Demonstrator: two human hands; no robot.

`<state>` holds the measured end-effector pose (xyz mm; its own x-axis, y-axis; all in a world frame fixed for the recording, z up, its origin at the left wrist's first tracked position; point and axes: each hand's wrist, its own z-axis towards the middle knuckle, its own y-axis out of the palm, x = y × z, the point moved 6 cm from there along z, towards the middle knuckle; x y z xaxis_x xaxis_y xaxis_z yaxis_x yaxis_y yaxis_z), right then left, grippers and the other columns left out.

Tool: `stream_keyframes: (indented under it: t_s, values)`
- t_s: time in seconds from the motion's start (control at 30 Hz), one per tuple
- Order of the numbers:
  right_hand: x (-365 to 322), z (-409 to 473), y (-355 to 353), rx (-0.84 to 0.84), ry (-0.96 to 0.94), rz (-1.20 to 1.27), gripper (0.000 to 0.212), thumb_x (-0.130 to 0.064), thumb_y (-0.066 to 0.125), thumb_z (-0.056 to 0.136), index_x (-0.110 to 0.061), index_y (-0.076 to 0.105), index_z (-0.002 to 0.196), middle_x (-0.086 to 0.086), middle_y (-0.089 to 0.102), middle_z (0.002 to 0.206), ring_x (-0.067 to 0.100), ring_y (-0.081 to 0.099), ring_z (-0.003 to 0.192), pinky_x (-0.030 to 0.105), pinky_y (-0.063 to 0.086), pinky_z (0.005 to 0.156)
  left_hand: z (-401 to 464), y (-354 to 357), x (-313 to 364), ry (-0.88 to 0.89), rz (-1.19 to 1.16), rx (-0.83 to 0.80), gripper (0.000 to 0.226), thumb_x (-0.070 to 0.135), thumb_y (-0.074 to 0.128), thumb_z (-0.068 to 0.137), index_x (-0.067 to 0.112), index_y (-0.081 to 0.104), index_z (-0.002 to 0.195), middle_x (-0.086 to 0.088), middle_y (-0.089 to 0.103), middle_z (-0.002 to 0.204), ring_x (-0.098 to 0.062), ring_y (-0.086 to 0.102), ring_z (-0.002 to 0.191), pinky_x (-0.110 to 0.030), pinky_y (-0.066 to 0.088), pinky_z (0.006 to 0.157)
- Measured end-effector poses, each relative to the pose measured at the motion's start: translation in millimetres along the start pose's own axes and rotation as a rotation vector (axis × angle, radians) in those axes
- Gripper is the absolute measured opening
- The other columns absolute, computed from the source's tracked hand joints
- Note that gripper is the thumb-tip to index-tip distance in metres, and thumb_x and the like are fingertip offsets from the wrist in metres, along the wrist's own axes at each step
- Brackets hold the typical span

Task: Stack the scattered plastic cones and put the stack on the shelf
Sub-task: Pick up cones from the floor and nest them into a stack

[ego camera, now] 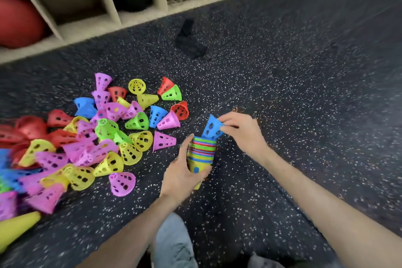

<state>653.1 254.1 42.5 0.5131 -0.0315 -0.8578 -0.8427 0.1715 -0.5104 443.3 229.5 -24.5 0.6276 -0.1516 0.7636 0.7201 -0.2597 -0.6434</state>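
the left hand (181, 172) grips the stack (202, 151); the right hand (241, 131) pinches a blue cone (211, 126) on the stack's far end.

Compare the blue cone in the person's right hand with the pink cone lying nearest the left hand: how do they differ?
The blue cone is pinched by the right hand; the pink cone lies untouched. Blue sits in the stack held by the left hand; pink lies loose on the floor. Both have holes.

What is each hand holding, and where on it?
The left hand grips the stack of cones around its lower side. The right hand pinches the blue cone near its narrow end, atop the stack.
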Motion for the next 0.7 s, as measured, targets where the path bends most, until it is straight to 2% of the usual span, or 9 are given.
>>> stream_keyframes:
  t_s: [0.07, 0.17, 0.3, 0.37, 0.43, 0.53, 0.7]
  values:
    - [-20, -17, -4, -0.013, -0.028, 0.002, 0.019, -0.001, 0.071, 0.089, -0.012, 0.075, 0.104, -0.004, 0.075, 0.101, 0.006, 0.070, 0.094, 0.022, 0.053, 0.084, -12, -18, 13, 0.024, 0.035, -0.011, 0.101, 0.058, 0.079, 0.080, 0.065, 0.005, 0.148, 0.019, 0.069, 0.096, 0.003, 0.068, 0.074, -0.030, 0.062, 0.076]
    - [-47, -44, -6, -0.054, -0.066, 0.007, 0.017, -0.003, 0.071, 0.090, -0.012, 0.076, 0.104, -0.009, 0.075, 0.099, -0.008, 0.068, 0.088, 0.012, 0.050, 0.081, -33, -40, 31, 0.065, 0.088, -0.028, 0.102, 0.059, 0.079, 0.079, 0.067, 0.004, 0.148, 0.016, 0.072, 0.101, -0.001, 0.070, 0.076, -0.035, 0.062, 0.079]
    - [-71, -79, 3, -0.072, -0.096, 0.023, 0.018, -0.005, 0.069, 0.092, -0.011, 0.078, 0.107, -0.009, 0.076, 0.099, -0.017, 0.064, 0.084, 0.005, 0.045, 0.076, -64, -63, 51, 0.116, 0.147, -0.020, 0.101, 0.057, 0.078, 0.080, 0.064, 0.006, 0.150, 0.017, 0.069, 0.103, 0.003, 0.066, 0.077, -0.022, 0.053, 0.073]
    - [-77, -98, 7, -0.056, -0.106, 0.013, 0.019, -0.008, 0.068, 0.094, -0.013, 0.078, 0.110, -0.010, 0.075, 0.103, -0.014, 0.065, 0.089, 0.007, 0.047, 0.078, -77, -70, 54, 0.134, 0.161, -0.026, 0.101, 0.057, 0.077, 0.080, 0.066, 0.005, 0.150, 0.016, 0.070, 0.105, -0.001, 0.068, 0.080, -0.030, 0.057, 0.078]
    - [-79, -114, 11, -0.053, -0.091, 0.010, 0.021, -0.012, 0.067, 0.095, -0.017, 0.078, 0.112, -0.012, 0.075, 0.104, -0.006, 0.066, 0.093, 0.018, 0.052, 0.085, -87, -75, 53, 0.136, 0.181, -0.037, 0.101, 0.058, 0.076, 0.080, 0.069, 0.004, 0.149, 0.012, 0.071, 0.104, -0.011, 0.070, 0.083, -0.042, 0.060, 0.082]
    - [-80, -133, 20, -0.108, -0.025, 0.081, 0.027, -0.013, 0.072, 0.091, -0.023, 0.076, 0.115, -0.011, 0.076, 0.104, 0.001, 0.068, 0.095, 0.030, 0.055, 0.092, -101, -80, 52, 0.139, 0.216, -0.058, 0.101, 0.060, 0.074, 0.080, 0.071, 0.001, 0.148, 0.007, 0.073, 0.100, -0.017, 0.071, 0.082, -0.042, 0.059, 0.080]
    - [-93, -145, 36, -0.134, -0.034, -0.049, 0.052, -0.020, 0.083, 0.081, -0.030, 0.061, 0.127, -0.011, 0.065, 0.112, 0.008, 0.060, 0.101, 0.032, 0.050, 0.090, -108, -85, 49, 0.099, 0.214, -0.034, 0.104, 0.058, 0.074, 0.079, 0.066, 0.000, 0.151, 0.007, 0.072, 0.093, -0.016, 0.070, 0.078, -0.041, 0.059, 0.076]
